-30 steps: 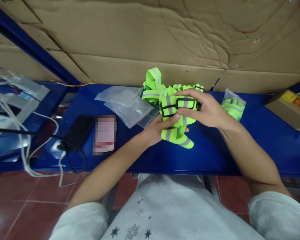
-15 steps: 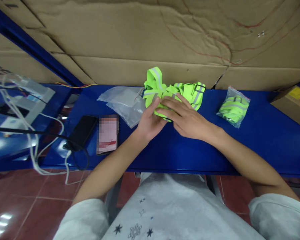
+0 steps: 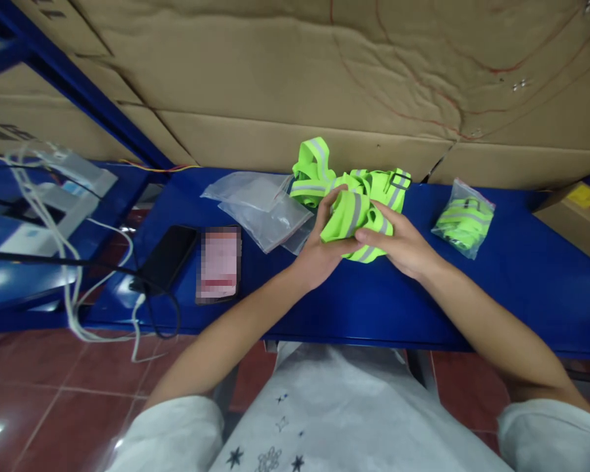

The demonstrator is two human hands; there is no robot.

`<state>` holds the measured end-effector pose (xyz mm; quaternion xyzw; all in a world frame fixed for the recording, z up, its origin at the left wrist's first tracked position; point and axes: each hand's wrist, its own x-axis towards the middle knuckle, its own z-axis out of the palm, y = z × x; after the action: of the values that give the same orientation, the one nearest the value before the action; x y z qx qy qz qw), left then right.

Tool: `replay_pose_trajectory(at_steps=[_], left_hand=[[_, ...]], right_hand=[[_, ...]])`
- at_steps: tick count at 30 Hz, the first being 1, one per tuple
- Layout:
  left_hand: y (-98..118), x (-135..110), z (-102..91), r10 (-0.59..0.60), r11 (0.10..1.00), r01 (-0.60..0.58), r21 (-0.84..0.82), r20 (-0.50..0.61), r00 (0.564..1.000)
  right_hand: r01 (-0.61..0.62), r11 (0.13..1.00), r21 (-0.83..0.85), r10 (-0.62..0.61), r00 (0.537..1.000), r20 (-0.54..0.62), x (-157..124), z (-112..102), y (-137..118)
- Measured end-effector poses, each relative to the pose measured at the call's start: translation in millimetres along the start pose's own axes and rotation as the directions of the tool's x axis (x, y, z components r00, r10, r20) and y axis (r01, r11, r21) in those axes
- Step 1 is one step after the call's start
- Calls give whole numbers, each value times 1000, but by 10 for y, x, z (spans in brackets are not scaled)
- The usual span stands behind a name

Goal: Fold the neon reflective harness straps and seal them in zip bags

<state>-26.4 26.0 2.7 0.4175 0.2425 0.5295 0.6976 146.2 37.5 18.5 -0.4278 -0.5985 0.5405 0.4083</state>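
Observation:
Between my hands is a folded bundle of neon yellow-green reflective strap (image 3: 347, 216) with grey stripes. My left hand (image 3: 324, 255) grips its left side, and my right hand (image 3: 406, 246) clasps its right side, thumb across the front. Just behind it lie more loose reflective straps (image 3: 311, 172) of the same kind, looped on the table, with a black buckle (image 3: 402, 179) at their right end. Clear plastic bags (image 3: 260, 210) lie flat to the left of my hands. On the right sits a clear bag with a folded strap inside (image 3: 465, 218).
The blue table (image 3: 305, 314) backs onto cardboard sheeting (image 3: 275, 78). At left are a phone with a blurred screen (image 3: 219, 265), a black device (image 3: 170, 259), white cables (image 3: 71, 288) and a power strip (image 3: 86, 206). An open cardboard box (image 3: 577, 219) stands at the right edge.
My hands have moved slightly right and towards me, lifting the strap bundle into clear view. Before, my right hand lay over it; now both hands hold it from the sides.

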Motion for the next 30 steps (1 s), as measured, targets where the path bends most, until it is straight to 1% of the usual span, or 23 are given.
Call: replay_pose_trajectory(at_steps=[4,6,7,8,9,10,11,12,13,14,15,16,17,19,20,21,22,23,24,25,26,28,30], left_hand=[[-155,-59,42,98,973,-121,198,123,988],[-120,-95,73,147,907,-214,362,202,968],[-55,-108,77,170,849,-269,456,246,954],[41,-113,65,179,767,-316,559,285,941],[161,-106,30,184,656,-359,664,320,929],[295,-83,-30,208,500,-389,774,329,921],[431,-43,-118,254,295,-349,889,279,926],[560,12,-228,362,95,-196,976,150,920],[674,79,-354,440,-65,10,998,20,898],[767,150,-484,466,-183,196,963,-91,880],[838,214,-603,462,-280,330,902,-174,869],[886,263,-698,416,-356,400,844,-240,877],[910,285,-758,361,-391,434,812,-299,884],[889,229,-751,326,-409,414,813,-293,899],[845,148,-686,309,-420,371,828,-254,916],[779,40,-592,309,-417,310,854,-188,932],[696,-86,-477,301,-376,238,896,-125,945],[598,-220,-355,319,-289,183,940,-86,944],[492,-349,-235,343,-167,139,976,-75,936],[382,-465,-124,356,-23,98,995,-84,931],[275,-561,-28,330,124,51,991,-89,940],[87,-685,111,287,213,11,977,-73,955],[-49,-734,188,281,278,0,960,-82,956]], right_hand=[[-98,984,150,109,992,-66,-288,1,10],[-142,972,188,161,983,-92,-386,-70,-3],[-153,968,199,175,979,-102,-417,-125,-8],[-155,966,208,181,977,-113,-438,-191,-9],[-152,965,215,182,975,-129,-450,-262,-7],[-145,964,221,181,971,-153,-456,-335,0],[-140,964,227,183,966,-181,-456,-403,11],[-139,963,232,188,961,-205,-454,-461,24],[-142,961,238,196,955,-221,-452,-507,40],[-152,957,246,209,952,-225,-453,-538,56],[-162,953,254,220,951,-218,-458,-553,71],[-172,949,264,229,952,-204,-470,-556,83],[-181,945,273,237,954,-186,-487,-548,91],[-197,936,292,248,958,-147,-536,-515,96],[-202,932,301,250,959,-132,-563,-494,93],[-202,928,313,249,961,-119,-590,-472,89],[-197,924,327,244,964,-109,-614,-450,85],[-190,920,343,236,967,-100,-634,-427,82],[-185,916,357,231,969,-90,-650,-404,82],[-188,912,366,230,970,-76,-660,-380,86],[-198,910,365,236,970,-62,-666,-356,94],[-226,921,318,254,966,-49,-665,-314,119],[-227,952,207,249,965,-85,-649,-284,144]])
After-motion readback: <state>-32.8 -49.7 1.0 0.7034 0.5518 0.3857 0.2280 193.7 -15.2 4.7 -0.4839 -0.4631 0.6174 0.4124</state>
